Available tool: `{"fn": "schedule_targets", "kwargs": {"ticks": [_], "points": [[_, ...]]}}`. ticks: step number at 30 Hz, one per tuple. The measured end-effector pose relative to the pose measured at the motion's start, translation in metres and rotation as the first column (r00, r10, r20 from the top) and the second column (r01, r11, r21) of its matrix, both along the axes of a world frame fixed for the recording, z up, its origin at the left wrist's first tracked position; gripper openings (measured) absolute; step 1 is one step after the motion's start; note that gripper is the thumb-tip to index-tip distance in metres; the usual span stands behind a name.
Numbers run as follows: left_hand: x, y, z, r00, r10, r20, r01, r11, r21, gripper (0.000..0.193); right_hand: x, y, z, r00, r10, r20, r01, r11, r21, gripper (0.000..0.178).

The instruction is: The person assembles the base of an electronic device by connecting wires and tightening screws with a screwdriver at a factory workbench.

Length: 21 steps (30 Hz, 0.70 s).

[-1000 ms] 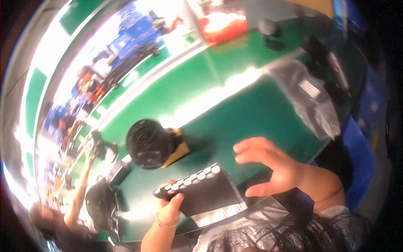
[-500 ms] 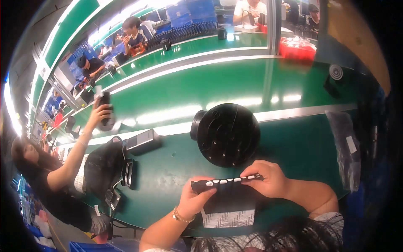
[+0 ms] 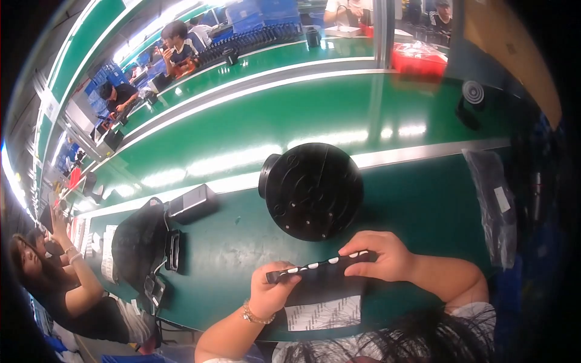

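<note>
A narrow black strip with a row of white oval spots (image 3: 324,264) is stretched between my two hands above the dark green table. My left hand (image 3: 272,289) pinches its left end between thumb and fingers. At the other end, my right hand (image 3: 382,257) grips the strip, which now slants up toward the right. Just beyond it lies a large round black housing (image 3: 315,196) with a short cylindrical part on its left side. A white printed sheet (image 3: 325,313) lies below the strip, near the table's front edge; what the dark patch between them is, I cannot tell.
At the left, a co-worker (image 3: 82,284) stands by a black bag (image 3: 142,242) and a black box-shaped device (image 3: 192,202). A clear plastic bag (image 3: 493,209) lies at the right. Beyond the pale rail, a black stand with a ringed disc (image 3: 472,94) and a red container (image 3: 419,59) sit farther off.
The strip has tilted, its right end now higher, and both hands still hold it. The co-worker's raised arm has drawn back to the left with the dark object. The view has shifted slightly.
</note>
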State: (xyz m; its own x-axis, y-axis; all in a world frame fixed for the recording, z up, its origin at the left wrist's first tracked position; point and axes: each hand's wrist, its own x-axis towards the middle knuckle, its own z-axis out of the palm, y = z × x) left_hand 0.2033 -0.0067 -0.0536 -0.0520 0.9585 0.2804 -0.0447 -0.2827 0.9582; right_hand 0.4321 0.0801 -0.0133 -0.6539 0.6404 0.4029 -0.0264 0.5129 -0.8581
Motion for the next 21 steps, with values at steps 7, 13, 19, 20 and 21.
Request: {"fn": "schedule_targets", "kwargs": {"ticks": [7, 13, 19, 20, 21], "points": [[-0.001, 0.002, 0.000, 0.992, -0.038, -0.124, 0.056, 0.988, 0.146, 0.017, -0.003, -0.005, -0.002, 1.000, -0.031, -0.006, 0.031, 1.000, 0.001, 0.015], [-0.001, -0.001, -0.005, 0.997, -0.005, -0.076, 0.008, 0.999, 0.044, 0.012, -0.002, -0.003, -0.002, 1.000, -0.026, -0.008, 0.026, 1.000, 0.001, 0.015], [0.003, -0.008, 0.001, 0.983, 0.044, 0.177, -0.009, 0.981, -0.196, 0.008, -0.001, 0.003, -0.005, 0.998, 0.051, -0.043, -0.040, 0.972, 0.230, 0.020], [0.003, -0.008, 0.001, 0.983, 0.050, 0.176, -0.014, 0.980, -0.197, 0.008, -0.003, 0.008, -0.007, 0.994, 0.084, -0.076, -0.043, 0.901, 0.432, 0.021], [0.003, -0.007, 0.001, 0.971, 0.057, 0.234, 0.014, 0.956, -0.292, 0.009, -0.002, 0.010, -0.004, 0.993, 0.094, -0.077, -0.052, 0.900, 0.432, 0.021]]}}
